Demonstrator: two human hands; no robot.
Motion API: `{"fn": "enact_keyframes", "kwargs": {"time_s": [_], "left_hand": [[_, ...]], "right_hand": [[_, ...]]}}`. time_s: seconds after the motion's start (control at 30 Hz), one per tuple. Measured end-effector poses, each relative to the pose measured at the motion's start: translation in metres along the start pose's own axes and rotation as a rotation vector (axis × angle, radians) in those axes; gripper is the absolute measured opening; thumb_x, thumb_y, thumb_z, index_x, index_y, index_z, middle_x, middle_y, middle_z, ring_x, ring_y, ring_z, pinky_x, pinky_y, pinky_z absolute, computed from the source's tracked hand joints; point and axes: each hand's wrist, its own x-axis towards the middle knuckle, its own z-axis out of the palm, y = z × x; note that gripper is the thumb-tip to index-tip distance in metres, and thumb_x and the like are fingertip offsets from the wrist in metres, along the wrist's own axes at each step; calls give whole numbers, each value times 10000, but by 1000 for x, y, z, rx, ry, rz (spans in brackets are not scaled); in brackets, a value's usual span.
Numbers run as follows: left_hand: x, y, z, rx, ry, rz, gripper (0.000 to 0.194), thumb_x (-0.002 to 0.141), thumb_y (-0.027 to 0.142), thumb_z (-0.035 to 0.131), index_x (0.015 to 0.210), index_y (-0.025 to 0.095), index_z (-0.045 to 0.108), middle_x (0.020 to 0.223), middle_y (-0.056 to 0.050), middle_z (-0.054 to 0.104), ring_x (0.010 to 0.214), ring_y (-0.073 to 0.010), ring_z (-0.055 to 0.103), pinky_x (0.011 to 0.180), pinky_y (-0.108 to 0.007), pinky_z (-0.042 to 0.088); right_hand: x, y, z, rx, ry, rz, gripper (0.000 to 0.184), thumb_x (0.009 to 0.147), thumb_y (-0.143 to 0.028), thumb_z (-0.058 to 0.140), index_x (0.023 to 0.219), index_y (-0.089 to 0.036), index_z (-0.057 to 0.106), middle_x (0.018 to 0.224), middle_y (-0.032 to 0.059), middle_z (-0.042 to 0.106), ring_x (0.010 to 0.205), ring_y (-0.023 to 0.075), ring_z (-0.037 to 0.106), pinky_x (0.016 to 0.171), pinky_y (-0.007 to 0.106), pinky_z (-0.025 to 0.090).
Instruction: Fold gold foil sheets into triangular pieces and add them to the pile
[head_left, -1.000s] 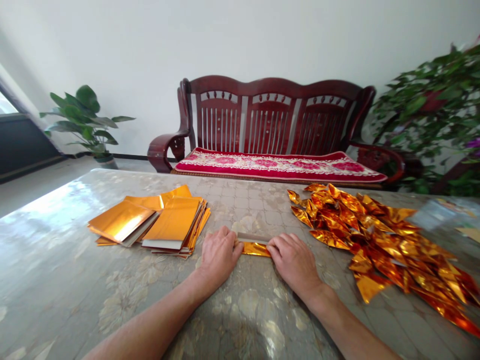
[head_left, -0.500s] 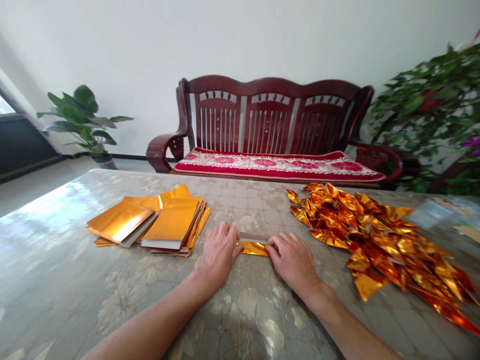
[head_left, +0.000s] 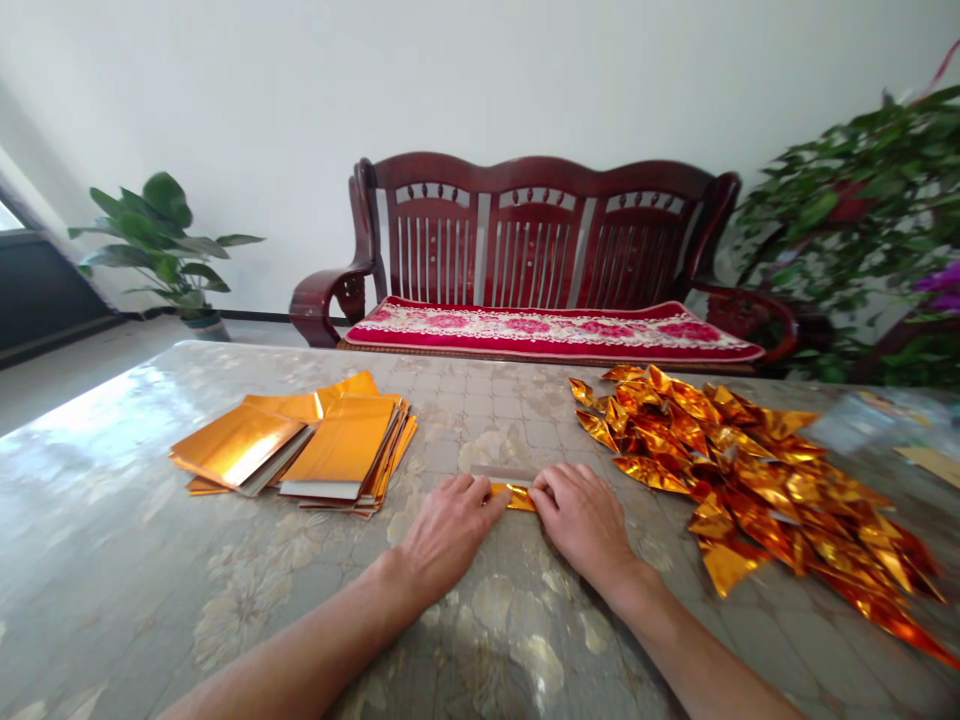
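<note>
Between my hands, flat on the table, lies a folded strip of gold foil paper (head_left: 520, 497), with a pale edge along its far side. My left hand (head_left: 457, 525) is closed on the strip's left part, thumb and fingers pressing it. My right hand (head_left: 581, 515) pinches the right end, its fingers curled over and hiding that end. To the left is a stack of flat gold foil sheets (head_left: 341, 445), some showing grey-white undersides. On the right spreads a heap of folded gold foil pieces (head_left: 720, 450) with pointed ends.
A patterned, glossy cover lies over the table (head_left: 300, 610). Clear plastic packaging (head_left: 874, 420) sits at the far right. Beyond the table's back edge stands a dark red wooden bench (head_left: 536, 240) with a red floral cushion (head_left: 551, 333). Potted plants (head_left: 161, 245) flank it.
My left hand has slid to the right along the foil strip, so less of it shows between my hands. My right hand stays at its end. The view has shifted slightly.
</note>
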Motion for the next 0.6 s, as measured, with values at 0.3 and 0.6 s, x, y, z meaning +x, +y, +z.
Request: {"fn": "enact_keyframes", "kwargs": {"time_s": [0.3, 0.6], "left_hand": [[-9, 9, -6, -52, -3, 30, 531, 924, 448, 533, 1386, 216, 415, 1322, -80, 525, 1130, -261, 473, 998, -399, 384], [-11, 14, -5, -66, -2, 0, 566, 908, 471, 545, 1401, 226, 416, 1400, -74, 488, 1157, -272, 465, 1005, -405, 375]], "right_hand": [[-1, 2, 0, 3, -10, 42, 132, 869, -260, 639, 751, -218, 600, 778, -7, 634, 776, 177, 527, 686, 291, 317], [-13, -15, -9, -40, 26, -285, 168, 921, -119, 527, 996, -193, 658, 964, 51, 654, 934, 203, 534, 852, 324, 408]]}}
